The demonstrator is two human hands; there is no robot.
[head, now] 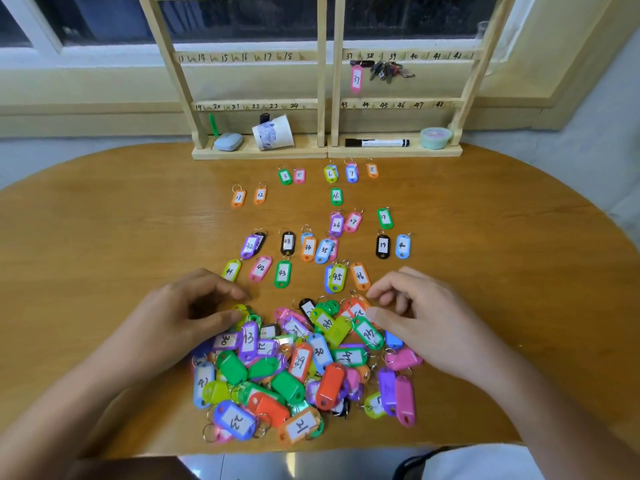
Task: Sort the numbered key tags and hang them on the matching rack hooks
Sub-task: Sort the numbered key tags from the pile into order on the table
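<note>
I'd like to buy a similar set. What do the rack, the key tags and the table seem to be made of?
Rack: pale bare-looking wood, matte, numbers inked directly on. Key tags: probably plastic, glossy, brightly coloured, with white paper-like labels. Table: wood or wood-look laminate, grain pattern, slight sheen.

Clutter at the far edge of my oval brown wooden table (138,237), white-framed window (242,19) behind it.
Left to right ahead of me: thin green pen (213,124) standing up, grey-blue rounded plastic case (227,141) just beside it, white paper cup with blue print (275,133) tipped on its side, black-capped white marker (377,143) lying flat, pale green round lidded tub (435,137) near its right end. Small black item behind the cup, can't tell what.
</note>
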